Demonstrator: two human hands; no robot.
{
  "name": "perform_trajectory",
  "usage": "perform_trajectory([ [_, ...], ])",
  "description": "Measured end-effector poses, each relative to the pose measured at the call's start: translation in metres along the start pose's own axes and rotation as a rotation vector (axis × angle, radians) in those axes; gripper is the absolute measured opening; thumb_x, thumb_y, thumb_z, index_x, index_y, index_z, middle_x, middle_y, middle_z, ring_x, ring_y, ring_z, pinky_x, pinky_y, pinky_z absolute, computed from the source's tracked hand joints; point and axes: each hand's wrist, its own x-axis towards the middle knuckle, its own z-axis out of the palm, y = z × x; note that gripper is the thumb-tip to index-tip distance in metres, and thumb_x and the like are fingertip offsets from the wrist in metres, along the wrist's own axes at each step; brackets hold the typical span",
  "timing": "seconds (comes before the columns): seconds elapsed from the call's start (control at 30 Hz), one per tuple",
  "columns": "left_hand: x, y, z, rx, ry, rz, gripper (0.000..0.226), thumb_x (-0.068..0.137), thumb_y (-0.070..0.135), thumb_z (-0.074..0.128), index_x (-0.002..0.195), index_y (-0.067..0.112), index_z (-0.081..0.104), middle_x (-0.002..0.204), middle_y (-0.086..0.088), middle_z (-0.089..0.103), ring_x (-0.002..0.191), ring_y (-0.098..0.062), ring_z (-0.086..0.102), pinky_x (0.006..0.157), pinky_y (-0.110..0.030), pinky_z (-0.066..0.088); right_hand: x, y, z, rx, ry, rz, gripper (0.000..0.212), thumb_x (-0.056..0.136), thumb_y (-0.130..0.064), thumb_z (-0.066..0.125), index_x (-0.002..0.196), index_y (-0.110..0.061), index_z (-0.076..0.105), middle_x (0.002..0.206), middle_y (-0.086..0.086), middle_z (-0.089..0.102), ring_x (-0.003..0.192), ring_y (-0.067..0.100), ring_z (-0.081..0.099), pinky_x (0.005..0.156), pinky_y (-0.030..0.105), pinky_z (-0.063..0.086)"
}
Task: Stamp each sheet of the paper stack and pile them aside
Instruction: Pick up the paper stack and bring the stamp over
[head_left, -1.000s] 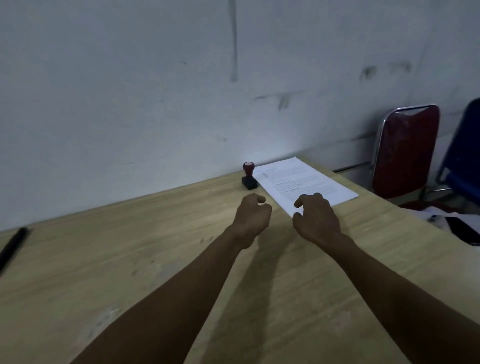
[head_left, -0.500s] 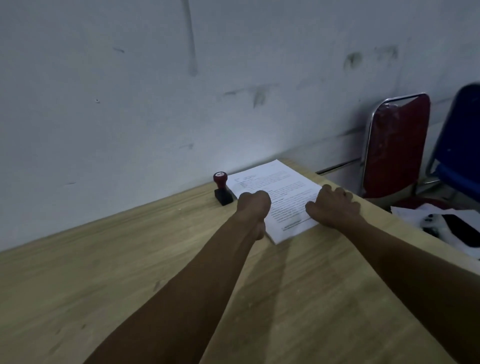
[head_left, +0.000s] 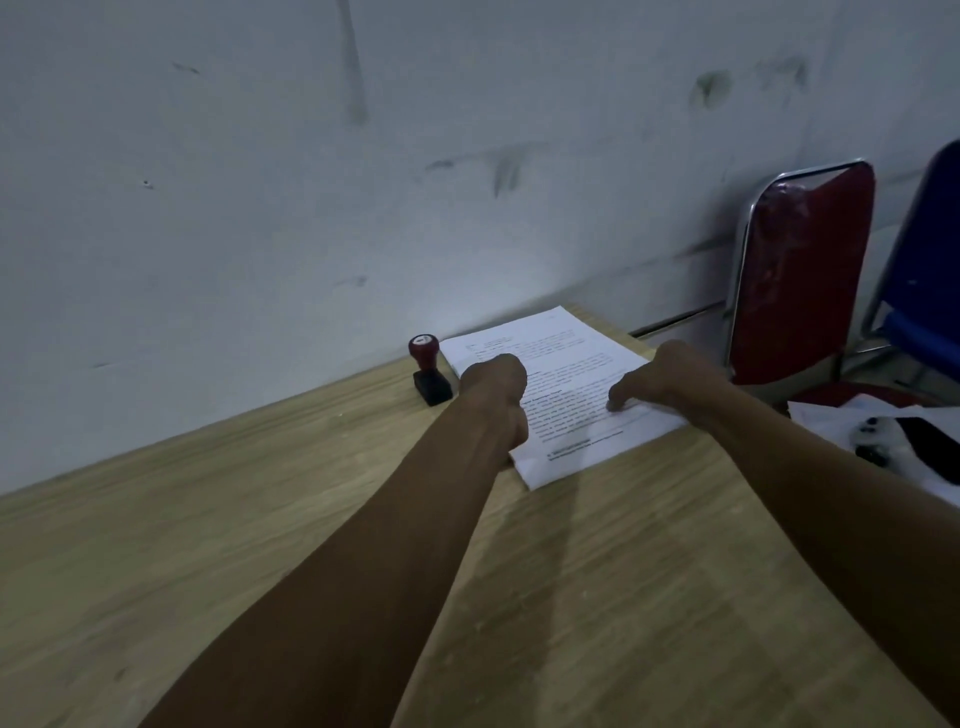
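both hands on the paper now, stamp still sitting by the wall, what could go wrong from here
1. The paper stack lies at the table's right corner; a pull by the right hand at its right edge might slide sheets off.
2. The stamp stands just left of the left hand; a sideways move could tip it.
3. Several sheets may lift together.

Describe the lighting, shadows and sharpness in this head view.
Head view: dim overall; the paper stack is the brightest patch. Both forearms cast soft shadows on the table. Printed text is too blurred to read; the wide lens bends the chair at the right edge.
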Motion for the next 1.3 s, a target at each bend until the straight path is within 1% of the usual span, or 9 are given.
perform_trajectory([
  [0.07, 0.003, 0.0, 0.0, 0.013, 0.0, -0.009, 0.023, 0.093, 0.004, 0.049, 0.073, 0.011, 0.04, 0.069, -0.002, 0.039, 0.055, -0.018, 0.038, 0.025, -0.013, 0.032, 0.0, 0.001, 0.001, 0.025, -0.009, 0.014, 0.093, 0.042, -0.038, 0.091, 0.119, -0.002, 0.054, 0.128, 0.026, 0.051, 0.116, 0.043, 0.05, 0.099, 0.054, 0.046],
  [0.23, 0.003, -0.001, -0.002, 0.081, -0.005, -0.021, 0.024, 0.092, 0.006, 0.048, 0.071, 0.013, 0.038, 0.069, -0.005, 0.037, 0.056, -0.018, 0.036, 0.046, -0.03, 0.029, -0.001, -0.003, 0.0, -0.004, 0.044, -0.037, 0.078, 0.045, -0.033, 0.093, 0.106, -0.005, 0.055, 0.11, 0.015, 0.057, 0.104, 0.034, 0.057, 0.091, 0.046, 0.051],
  [0.37, 0.005, -0.001, -0.003, 0.06, -0.01, -0.012, 0.023, 0.092, 0.006, 0.048, 0.072, 0.012, 0.039, 0.068, -0.005, 0.039, 0.055, -0.019, 0.038, 0.034, -0.015, 0.036, -0.001, -0.003, 0.002, 0.019, 0.049, -0.085, 0.062, 0.054, -0.023, 0.092, 0.096, -0.009, 0.048, 0.095, 0.011, 0.055, 0.093, 0.031, 0.058, 0.082, 0.039, 0.053],
  [0.57, 0.003, -0.001, -0.005, 0.046, 0.007, -0.009, 0.021, 0.092, 0.004, 0.048, 0.073, 0.01, 0.042, 0.067, -0.008, 0.04, 0.05, -0.026, 0.044, 0.016, -0.033, 0.027, -0.005, 0.0, -0.002, 0.023, 0.206, -0.138, 0.008, 0.082, -0.008, 0.055, 0.084, -0.005, 0.049, 0.088, 0.015, 0.052, 0.081, 0.031, 0.057, 0.067, 0.032, 0.043],
  [0.7, 0.01, -0.006, -0.007, -0.001, 0.011, -0.019, 0.019, 0.091, 0.005, 0.05, 0.073, 0.011, 0.047, 0.069, -0.007, 0.051, 0.057, -0.022, 0.048, 0.028, -0.017, 0.039, -0.026, -0.002, -0.012, 0.019, 0.283, -0.144, 0.009, 0.085, -0.009, 0.053, 0.09, -0.007, 0.059, 0.092, 0.011, 0.06, 0.075, 0.028, 0.058, 0.066, 0.031, 0.046],
  [0.87, 0.003, -0.017, -0.015, -0.012, -0.081, -0.002, 0.005, 0.091, 0.005, 0.053, 0.086, 0.007, 0.054, 0.053, -0.005, 0.066, 0.043, -0.014, 0.063, 0.035, -0.023, 0.048, -0.063, -0.002, -0.027, 0.12, 0.39, -0.177, 0.025, 0.086, -0.011, 0.052, 0.108, -0.014, 0.062, 0.107, 0.012, 0.062, 0.083, 0.029, 0.055, 0.069, 0.034, 0.045],
  [1.0, -0.002, -0.027, -0.03, 0.049, -0.086, 0.059, 0.05, 0.088, 0.017, 0.062, 0.133, 0.007, 0.044, 0.138, -0.011, 0.05, 0.116, -0.024, 0.054, 0.066, -0.034, 0.057, -0.096, 0.005, -0.042, 0.324, 0.458, -0.22, 0.036, 0.08, -0.004, 0.05, 0.111, -0.018, 0.062, 0.103, 0.006, 0.063, 0.084, 0.025, 0.056, 0.074, 0.036, 0.05],
  [1.1, -0.019, -0.029, -0.044, 0.011, -0.144, 0.124, 0.068, 0.083, 0.022, 0.07, 0.141, 0.009, 0.038, 0.145, -0.014, 0.043, 0.129, -0.032, 0.045, 0.098, -0.044, 0.045, -0.124, 0.012, -0.054, 0.524, 0.499, -0.256, 0.032, 0.079, -0.002, 0.051, 0.1, -0.023, 0.062, 0.101, 0.003, 0.066, 0.089, 0.025, 0.062, 0.079, 0.041, 0.055],
  [1.3, -0.066, -0.019, -0.086, -0.195, -0.226, 0.305, 0.026, 0.086, 0.009, 0.066, 0.111, 0.002, 0.065, 0.098, -0.008, 0.071, 0.077, -0.021, 0.065, 0.056, -0.027, 0.052, -0.174, 0.014, -0.059, 0.809, 0.377, -0.397, 0.029, 0.085, 0.006, 0.057, 0.09, -0.022, 0.062, 0.097, 0.0, 0.067, 0.087, 0.015, 0.064, 0.074, 0.037, 0.057],
])
